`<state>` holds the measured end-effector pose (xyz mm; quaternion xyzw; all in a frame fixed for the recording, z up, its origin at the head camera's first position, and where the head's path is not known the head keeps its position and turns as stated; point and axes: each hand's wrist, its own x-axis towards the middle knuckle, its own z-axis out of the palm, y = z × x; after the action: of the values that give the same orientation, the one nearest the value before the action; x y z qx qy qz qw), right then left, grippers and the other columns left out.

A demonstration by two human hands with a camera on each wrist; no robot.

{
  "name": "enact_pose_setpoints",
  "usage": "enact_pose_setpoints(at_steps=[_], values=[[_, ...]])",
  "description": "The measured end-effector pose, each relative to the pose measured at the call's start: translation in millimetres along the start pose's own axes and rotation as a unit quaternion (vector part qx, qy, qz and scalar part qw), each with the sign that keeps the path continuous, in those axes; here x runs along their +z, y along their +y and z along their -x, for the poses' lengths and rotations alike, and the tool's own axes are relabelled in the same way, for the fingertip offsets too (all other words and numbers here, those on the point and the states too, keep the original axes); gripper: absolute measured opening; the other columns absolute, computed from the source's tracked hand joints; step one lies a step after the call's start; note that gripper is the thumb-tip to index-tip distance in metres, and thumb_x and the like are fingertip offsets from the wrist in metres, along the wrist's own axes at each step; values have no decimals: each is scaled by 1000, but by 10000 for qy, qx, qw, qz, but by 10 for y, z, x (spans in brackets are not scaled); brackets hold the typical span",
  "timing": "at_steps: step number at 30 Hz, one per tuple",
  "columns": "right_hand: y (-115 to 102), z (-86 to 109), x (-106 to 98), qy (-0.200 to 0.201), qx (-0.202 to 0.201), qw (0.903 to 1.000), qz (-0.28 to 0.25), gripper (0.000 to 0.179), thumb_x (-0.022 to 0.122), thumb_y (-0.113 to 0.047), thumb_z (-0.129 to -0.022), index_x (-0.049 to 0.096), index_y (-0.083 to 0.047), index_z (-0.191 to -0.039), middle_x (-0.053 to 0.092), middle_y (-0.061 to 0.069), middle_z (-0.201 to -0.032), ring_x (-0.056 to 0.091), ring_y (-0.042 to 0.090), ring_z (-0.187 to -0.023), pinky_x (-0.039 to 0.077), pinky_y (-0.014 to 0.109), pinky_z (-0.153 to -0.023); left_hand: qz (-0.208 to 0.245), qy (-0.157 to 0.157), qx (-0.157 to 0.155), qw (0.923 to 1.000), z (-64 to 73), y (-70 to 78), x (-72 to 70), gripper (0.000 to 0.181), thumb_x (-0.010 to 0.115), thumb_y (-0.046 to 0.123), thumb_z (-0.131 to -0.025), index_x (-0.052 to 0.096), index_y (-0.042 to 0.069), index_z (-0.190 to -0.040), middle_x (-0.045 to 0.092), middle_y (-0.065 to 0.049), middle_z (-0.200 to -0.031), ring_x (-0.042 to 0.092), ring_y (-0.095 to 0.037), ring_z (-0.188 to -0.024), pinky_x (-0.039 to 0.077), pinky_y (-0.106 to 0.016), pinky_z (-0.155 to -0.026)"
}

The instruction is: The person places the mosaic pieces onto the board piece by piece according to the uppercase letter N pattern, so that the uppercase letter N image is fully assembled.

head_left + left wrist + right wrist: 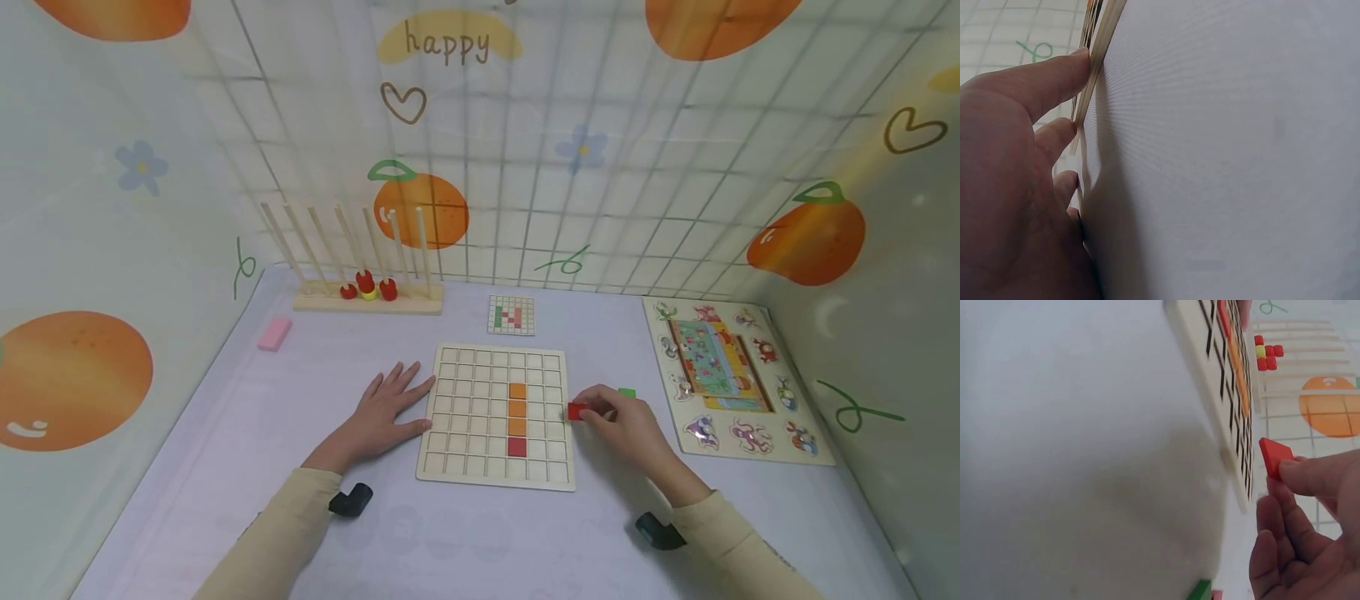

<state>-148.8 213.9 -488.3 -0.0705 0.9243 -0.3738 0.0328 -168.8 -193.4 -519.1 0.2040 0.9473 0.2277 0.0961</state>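
Observation:
A square wooden grid board (465, 454) lies on the table with three orange tiles (517, 408) and one red tile (517, 447) in a single column. My left hand (378, 421) rests flat with spread fingers, its thumb and index finger touching the board's left edge. Just off the right edge, my right hand (626, 429) pinches a small red square tile (1275, 457) between thumb and finger, raised above the table in the right wrist view. A green tile (627, 392) lies behind that hand, partly hidden.
Behind the board lies a small pattern card (512, 315). A wooden peg rack (367, 306) with several red and yellow beads stands at the back left, near a pink block (275, 333). On the right is a picture puzzle board (690, 431). Printed curtains enclose the table.

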Motion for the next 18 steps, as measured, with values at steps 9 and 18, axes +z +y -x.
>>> enact_pose_setpoints(at_steps=[9,18], values=[[-166,-7,123,-125,31,9995,-272,15,76,-15,-93,74,-18,-107,73,-7,-94,61,13,-81,54,26,-72,47,-10,-23,10000,-1,8,-1,75,63,53,-96,35,26,-160,15,-5,-170,2,-32,-157,-1,-55,-124],[-364,-40,297,-322,-149,9982,-493,15,77,-15,-92,75,-22,-105,71,-10,-92,60,13,-80,54,27,-70,2,14,-30,10000,-1,-7,12,75,64,53,-96,35,26,-160,15,-6,-170,2,-33,-157,0,-57,-124]])
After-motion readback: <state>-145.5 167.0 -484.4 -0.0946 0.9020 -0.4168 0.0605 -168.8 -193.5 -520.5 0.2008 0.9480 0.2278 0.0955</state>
